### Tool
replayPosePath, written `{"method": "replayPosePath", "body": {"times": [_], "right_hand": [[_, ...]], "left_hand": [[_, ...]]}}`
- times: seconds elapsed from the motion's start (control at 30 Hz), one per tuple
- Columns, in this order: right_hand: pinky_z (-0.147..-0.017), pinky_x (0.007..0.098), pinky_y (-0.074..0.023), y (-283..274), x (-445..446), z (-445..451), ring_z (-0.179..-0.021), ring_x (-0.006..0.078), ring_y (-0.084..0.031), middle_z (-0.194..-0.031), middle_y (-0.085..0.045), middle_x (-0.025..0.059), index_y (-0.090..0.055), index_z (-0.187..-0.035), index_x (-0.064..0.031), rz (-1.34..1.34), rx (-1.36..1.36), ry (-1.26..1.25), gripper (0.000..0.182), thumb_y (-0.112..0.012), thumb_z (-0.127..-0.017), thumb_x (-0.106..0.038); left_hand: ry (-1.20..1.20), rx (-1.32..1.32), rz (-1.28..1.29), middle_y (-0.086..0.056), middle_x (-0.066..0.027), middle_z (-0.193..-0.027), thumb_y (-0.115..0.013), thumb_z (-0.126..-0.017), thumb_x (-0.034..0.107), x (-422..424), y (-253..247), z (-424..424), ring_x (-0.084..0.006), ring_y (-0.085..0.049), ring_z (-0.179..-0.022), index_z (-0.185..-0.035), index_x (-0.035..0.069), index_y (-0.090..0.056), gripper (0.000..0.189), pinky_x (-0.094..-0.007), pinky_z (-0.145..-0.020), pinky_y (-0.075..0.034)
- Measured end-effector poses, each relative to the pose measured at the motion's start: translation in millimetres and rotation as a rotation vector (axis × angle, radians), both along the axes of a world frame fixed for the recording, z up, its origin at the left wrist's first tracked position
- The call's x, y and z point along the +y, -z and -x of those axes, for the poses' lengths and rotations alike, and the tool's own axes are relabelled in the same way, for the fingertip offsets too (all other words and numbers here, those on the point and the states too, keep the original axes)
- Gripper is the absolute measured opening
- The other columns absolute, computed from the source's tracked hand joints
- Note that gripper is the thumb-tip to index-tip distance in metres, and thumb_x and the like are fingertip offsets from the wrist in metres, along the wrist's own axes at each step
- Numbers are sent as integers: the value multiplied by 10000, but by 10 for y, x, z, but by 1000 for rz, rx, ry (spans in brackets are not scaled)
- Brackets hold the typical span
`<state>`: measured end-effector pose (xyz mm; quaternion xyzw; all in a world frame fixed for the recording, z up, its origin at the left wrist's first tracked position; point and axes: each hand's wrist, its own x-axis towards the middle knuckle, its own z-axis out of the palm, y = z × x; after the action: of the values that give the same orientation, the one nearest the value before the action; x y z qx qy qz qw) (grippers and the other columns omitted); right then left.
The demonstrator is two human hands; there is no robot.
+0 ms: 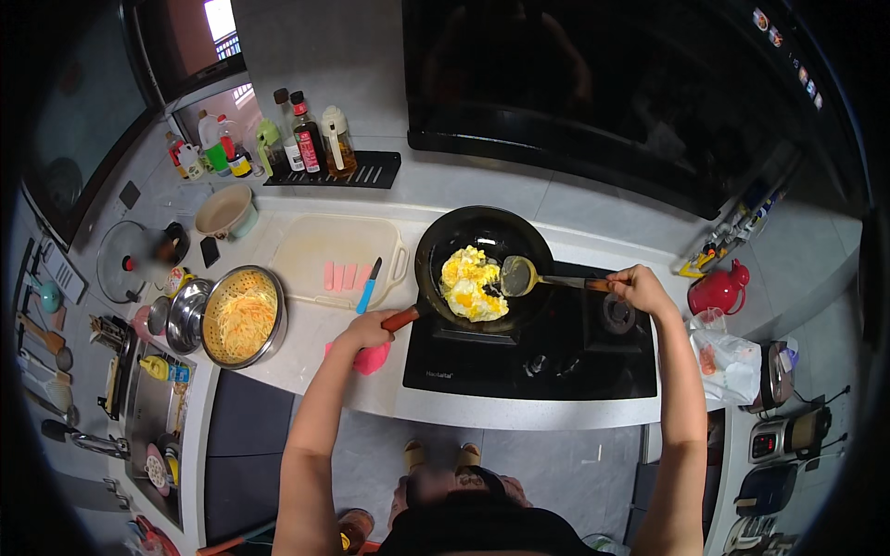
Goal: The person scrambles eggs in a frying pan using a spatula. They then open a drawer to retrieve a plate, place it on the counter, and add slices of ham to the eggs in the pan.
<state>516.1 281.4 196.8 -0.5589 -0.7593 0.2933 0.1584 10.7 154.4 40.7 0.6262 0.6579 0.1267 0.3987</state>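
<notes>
My left hand (372,329) grips the wooden handle (401,319) of a black wok (518,309) on the left part of the cooktop. Yellow and white fried eggs (475,283) lie in the wok, left of its middle. With my right hand (640,286) I hold the far end of a wok spatula (518,276). Its metal blade rests inside the wok, just right of the eggs. Beneath my left wrist lies a pink cloth (372,357), partly hidden by my hand.
A cutting board (337,236) carries pink strips (346,276) and a blue-handled knife (369,285). Left of it stands a colander (243,316) of shredded vegetables. Bottles (306,139) stand on a black rack behind. A range hood (556,90) overhangs the black cooktop (480,372). A red kettle (719,292) is at right.
</notes>
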Motion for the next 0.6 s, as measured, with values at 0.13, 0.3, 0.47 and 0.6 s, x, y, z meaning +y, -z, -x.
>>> {"method": "replayPosePath", "body": {"times": [0.13, 0.3, 0.47, 0.6], "right_hand": [[-496, 235, -454, -61, 85, -106, -486, 111, -568, -645, -659, 79, -701, -919, 21, 154, -7, -38, 185, -643, -818, -122], [-347, 208, -294, -212, 39, 22, -371, 53, -400, -604, -626, 81, -691, -933, -18, 512, 1, 185, 160, -632, -836, -129], [-334, 211, -236, 312, -45, -38, -360, 49, -345, -599, -615, 85, -686, -955, -40, 638, 227, 222, 186, -648, -843, -183], [-348, 208, -235, 545, -125, -94, -374, 50, -336, -609, -610, 84, -682, -981, -34, 576, 300, 218, 191, -630, -862, -174]], "left_hand": [[14, -32, -8, -655, -74, -1068, -641, -670, 106, -3, -32, -14, -237, -605, -1014, -1271, 229, -540, 622, -331, -878, -451], [3, -42, -19, -656, -78, -1055, -642, -670, 111, -21, 13, 18, -241, -609, -990, -1266, 214, -543, 613, -324, -870, -452], [4, -58, -6, -657, -86, -1021, -637, -671, 114, 21, 153, 57, -237, -614, -954, -1256, 217, -547, 601, -323, -848, -457], [-1, -74, 10, -657, -83, -1007, -631, -670, 114, 20, 122, 50, -231, -616, -939, -1253, 216, -548, 598, -322, -837, -459]]}}
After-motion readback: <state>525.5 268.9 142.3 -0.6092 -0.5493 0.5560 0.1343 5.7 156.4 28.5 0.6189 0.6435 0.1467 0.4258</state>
